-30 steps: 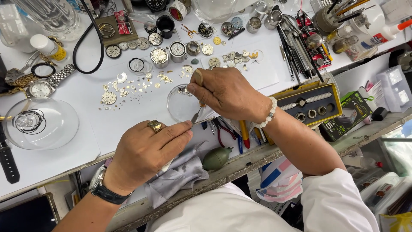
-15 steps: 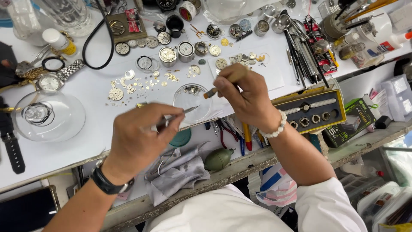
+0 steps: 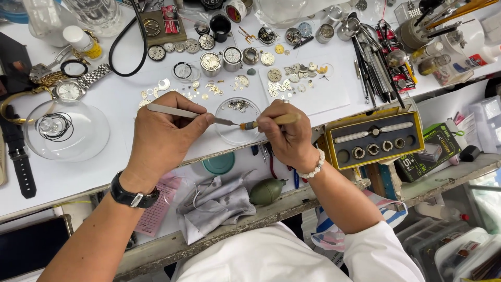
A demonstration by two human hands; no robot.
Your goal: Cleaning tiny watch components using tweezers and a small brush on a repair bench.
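L hand (image 3: 159,137) grips steel tweezers (image 3: 190,114) betw. thumb & fingers, tips pointing right over the small clear glass dish (image 3: 235,130) at the front of the white bench (image 3: 104,162). R hand (image 3: 286,137) is closed round a wooden-handled brush (image 3: 269,121), its dark tip meeting the tweezer tips right above the dish; whether anything tiny is pinched there, can't tell. Dish holds a few small metal parts near its far rim. Beyond it, loose gears, plates & watch movements (image 3: 211,61) are scattered in rows. Far left: glass dome (image 3: 78,138) over a coil of thin rings, a steel-bracelet wristwatch (image 3: 73,87) just behind it, black strap (image 3: 21,162) at the bench edge. Right of R hand: yellow case (image 3: 373,142) w/ round dies & a rod, touching the bench front. Below the hands, on the lower ledge: grey cloth (image 3: 219,201), green rubber blower (image 3: 267,190), teal lid (image 3: 219,163). L wrist wears a black watch, R wrist a white bead bracelet.
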